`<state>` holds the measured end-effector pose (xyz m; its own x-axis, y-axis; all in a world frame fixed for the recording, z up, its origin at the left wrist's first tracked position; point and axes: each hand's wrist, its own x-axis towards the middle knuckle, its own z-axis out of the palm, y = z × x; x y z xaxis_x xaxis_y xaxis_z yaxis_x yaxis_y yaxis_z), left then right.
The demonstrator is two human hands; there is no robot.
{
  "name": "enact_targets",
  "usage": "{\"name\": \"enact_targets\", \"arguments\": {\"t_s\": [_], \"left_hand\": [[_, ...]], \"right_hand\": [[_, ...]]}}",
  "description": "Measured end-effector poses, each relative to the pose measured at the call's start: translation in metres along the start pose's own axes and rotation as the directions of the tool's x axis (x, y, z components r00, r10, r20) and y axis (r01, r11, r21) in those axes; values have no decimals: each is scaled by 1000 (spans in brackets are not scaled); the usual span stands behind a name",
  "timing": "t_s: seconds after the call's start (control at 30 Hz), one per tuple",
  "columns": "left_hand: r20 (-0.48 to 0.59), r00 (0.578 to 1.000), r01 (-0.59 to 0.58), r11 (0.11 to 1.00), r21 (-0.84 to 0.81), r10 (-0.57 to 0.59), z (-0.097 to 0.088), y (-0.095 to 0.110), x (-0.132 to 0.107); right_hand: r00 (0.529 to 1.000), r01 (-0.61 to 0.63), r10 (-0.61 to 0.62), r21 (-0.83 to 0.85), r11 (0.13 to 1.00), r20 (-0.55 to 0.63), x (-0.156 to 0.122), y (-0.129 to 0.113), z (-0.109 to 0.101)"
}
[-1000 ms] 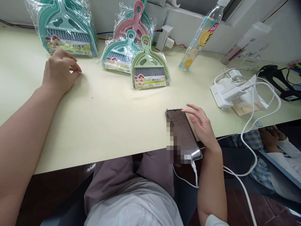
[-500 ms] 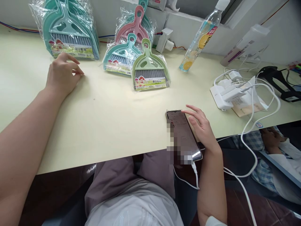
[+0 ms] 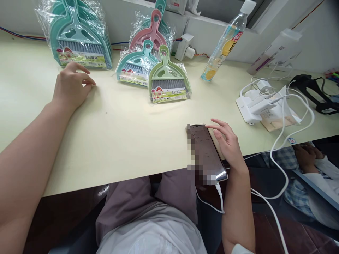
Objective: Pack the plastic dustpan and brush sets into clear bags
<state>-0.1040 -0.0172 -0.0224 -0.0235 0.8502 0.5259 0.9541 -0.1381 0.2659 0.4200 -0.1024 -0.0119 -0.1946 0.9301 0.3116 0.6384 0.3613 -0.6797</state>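
Where the pale tabletop (image 3: 127, 141) ends, we find the smartphone (image 3: 206, 150) lying at a slant, its lower end projecting past the edge and part of its outline lost to pixelation. The right hand (image 3: 225, 141) is spread beside it, thumb and fingers well parted and closed on nothing; its foremost fingertip meets the upper corner in our view, though we cannot tell touch from hover. The left hand (image 3: 71, 86) rests on the surface just in front of the stack of teal dustpan-and-brush sets (image 3: 82, 37), fingers loosely curled, a small gap by the thumb, with nothing visible in its grasp.

As to progress, we judge that the white charging cable (image 3: 219, 192) is already plugged in and that the screen bears lines too small for us to read. The pink set (image 3: 152, 31), the smaller teal set (image 3: 137, 66) and the green set (image 3: 169, 74) stand grouped near the wall, the wrapping unopened as far as we can see; neither hand has taken one up.
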Motion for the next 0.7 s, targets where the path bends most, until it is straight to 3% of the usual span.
{"name": "enact_targets", "arguments": {"t_s": [0.7], "left_hand": [[-4, 1000, -15, 1000, -3, 15, 0, -2, 0]], "right_hand": [[1000, 19, -19, -9, 1000, -1, -1, 0, 0]]}}
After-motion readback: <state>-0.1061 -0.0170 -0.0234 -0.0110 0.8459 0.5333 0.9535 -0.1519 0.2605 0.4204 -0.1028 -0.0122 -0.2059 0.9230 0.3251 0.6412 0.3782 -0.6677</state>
